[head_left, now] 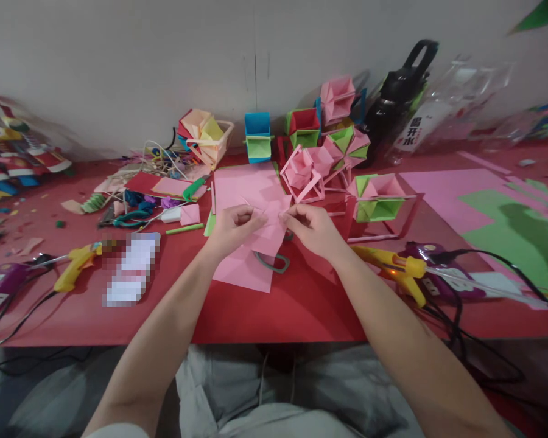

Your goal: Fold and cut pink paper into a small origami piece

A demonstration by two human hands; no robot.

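A small piece of pink paper (274, 234) is stretched between my two hands above the table. The fingers of my left hand (234, 229) are pinched on its left side. On its right edge, my right hand (314, 229) grips with thumb and forefinger. Larger pink sheets (244, 182) lie beneath and behind the hands, over some green paper. Scissors (278, 263) with grey handles show partly below the held piece; their blades are hidden. To the right of my right hand stands a pink and green paper wheel (378, 199) on a red paper frame.
Glue guns (75, 266) (395, 267) with cords lie left and right. A blurred phone (134, 267) rests left of my forearm. Several folded paper models (258, 137) line the back, near a black bottle (390, 100). Pliers (130, 219) sit among scraps; pink and green sheets (506, 225) cover the right.
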